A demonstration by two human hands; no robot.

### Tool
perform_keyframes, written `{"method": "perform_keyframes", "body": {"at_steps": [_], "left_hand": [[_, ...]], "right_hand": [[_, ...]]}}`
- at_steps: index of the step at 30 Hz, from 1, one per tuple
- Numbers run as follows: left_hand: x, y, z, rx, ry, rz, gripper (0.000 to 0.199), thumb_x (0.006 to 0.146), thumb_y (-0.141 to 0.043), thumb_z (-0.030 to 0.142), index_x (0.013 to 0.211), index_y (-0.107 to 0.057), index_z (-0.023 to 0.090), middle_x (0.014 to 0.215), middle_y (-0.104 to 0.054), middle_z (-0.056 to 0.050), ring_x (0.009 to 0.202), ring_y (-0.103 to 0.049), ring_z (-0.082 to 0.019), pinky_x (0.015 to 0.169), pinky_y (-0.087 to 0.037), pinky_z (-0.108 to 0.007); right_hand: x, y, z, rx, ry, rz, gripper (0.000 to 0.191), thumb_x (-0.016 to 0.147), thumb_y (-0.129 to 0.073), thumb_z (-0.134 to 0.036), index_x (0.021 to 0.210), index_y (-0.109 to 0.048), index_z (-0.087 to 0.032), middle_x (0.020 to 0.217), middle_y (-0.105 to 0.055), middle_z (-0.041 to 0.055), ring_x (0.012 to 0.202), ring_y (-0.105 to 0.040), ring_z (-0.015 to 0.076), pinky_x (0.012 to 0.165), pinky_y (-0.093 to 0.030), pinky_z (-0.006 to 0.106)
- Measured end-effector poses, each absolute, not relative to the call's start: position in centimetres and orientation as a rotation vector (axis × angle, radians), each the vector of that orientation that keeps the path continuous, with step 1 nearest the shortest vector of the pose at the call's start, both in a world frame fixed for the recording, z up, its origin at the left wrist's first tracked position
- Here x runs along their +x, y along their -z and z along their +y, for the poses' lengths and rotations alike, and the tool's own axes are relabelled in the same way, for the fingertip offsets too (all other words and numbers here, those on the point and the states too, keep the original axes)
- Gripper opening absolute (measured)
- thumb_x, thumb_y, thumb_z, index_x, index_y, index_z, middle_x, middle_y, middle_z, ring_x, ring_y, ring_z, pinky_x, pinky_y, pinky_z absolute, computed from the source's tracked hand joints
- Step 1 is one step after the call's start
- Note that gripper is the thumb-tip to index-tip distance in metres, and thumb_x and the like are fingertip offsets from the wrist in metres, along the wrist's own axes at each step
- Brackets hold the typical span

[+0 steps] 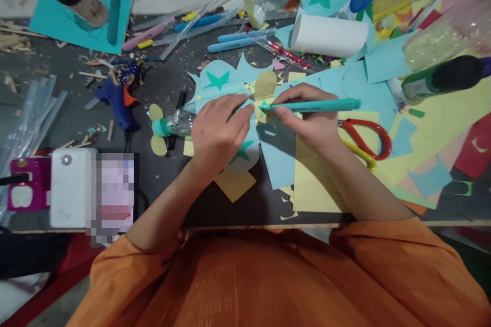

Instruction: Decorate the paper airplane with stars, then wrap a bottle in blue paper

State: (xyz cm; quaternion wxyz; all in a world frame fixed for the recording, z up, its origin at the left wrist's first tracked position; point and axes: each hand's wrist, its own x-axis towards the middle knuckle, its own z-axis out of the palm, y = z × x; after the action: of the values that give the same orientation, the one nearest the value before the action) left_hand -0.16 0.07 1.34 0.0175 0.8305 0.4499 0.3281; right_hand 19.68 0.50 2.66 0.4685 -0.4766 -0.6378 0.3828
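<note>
My right hand grips a teal marker with its tip on a rounded yellow paper piece, where a small teal star shows. My left hand lies over a clear plastic bottle, fingers curled round it and fingertips beside the yellow piece. Most of the bottle is hidden under that hand. Its teal cap points left, with small yellow paper rounds at either side. Light blue paper wings with teal stars spread above and below the bottle.
Red-and-yellow scissors lie right of my right wrist on yellow paper. A blue glue gun sits at left, near a white power bank. Markers, a white paper roll, bottles and paper scraps crowd the back and right.
</note>
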Motion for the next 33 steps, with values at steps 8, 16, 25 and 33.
{"method": "perform_keyframes", "body": {"at_steps": [8, 16, 25, 33], "left_hand": [[-0.19, -1.41, 0.1, 2.616, -1.037, 1.378, 0.023, 0.101, -0.046, 0.021, 0.102, -0.069, 0.024, 0.112, -0.077, -0.006, 0.109, -0.071, -0.021, 0.093, -0.053, -0.037], [-0.29, -1.25, 0.13, 2.616, -1.036, 1.362, 0.024, 0.101, -0.046, 0.021, 0.104, -0.069, 0.025, 0.113, -0.076, -0.007, 0.11, -0.07, -0.021, 0.093, -0.052, -0.037], [-0.16, -1.4, 0.09, 2.616, -1.04, 1.382, 0.024, 0.101, -0.046, 0.021, 0.101, -0.069, 0.025, 0.111, -0.077, -0.006, 0.108, -0.071, -0.02, 0.093, -0.053, -0.037], [-0.29, -1.31, 0.18, 2.595, -0.994, 1.379, 0.025, 0.102, -0.044, 0.023, 0.103, -0.069, 0.025, 0.113, -0.076, -0.007, 0.111, -0.069, -0.022, 0.094, -0.052, -0.039]], "right_hand": [[19.55, -2.61, 0.44, -1.163, -0.942, -1.554, 0.004, 0.083, -0.073, -0.027, 0.083, -0.069, -0.026, 0.077, -0.072, -0.0008, 0.067, -0.068, 0.0157, 0.061, -0.058, 0.032], [19.57, -2.32, 0.43, -1.138, -0.933, -1.526, 0.004, 0.083, -0.072, -0.027, 0.082, -0.069, -0.027, 0.074, -0.071, -0.0015, 0.064, -0.067, 0.0151, 0.058, -0.057, 0.032], [19.77, -2.58, 0.56, -1.126, -0.883, -1.52, 0.016, 0.084, -0.074, -0.039, 0.076, -0.066, -0.027, 0.07, -0.069, -0.0011, 0.06, -0.065, 0.0165, 0.056, -0.055, 0.033], [19.36, -2.5, 0.38, -1.096, -0.736, -1.61, 0.011, 0.081, -0.07, -0.033, 0.072, -0.067, -0.027, 0.065, -0.069, -0.0021, 0.055, -0.06, 0.0142, 0.052, -0.051, 0.031]]}}
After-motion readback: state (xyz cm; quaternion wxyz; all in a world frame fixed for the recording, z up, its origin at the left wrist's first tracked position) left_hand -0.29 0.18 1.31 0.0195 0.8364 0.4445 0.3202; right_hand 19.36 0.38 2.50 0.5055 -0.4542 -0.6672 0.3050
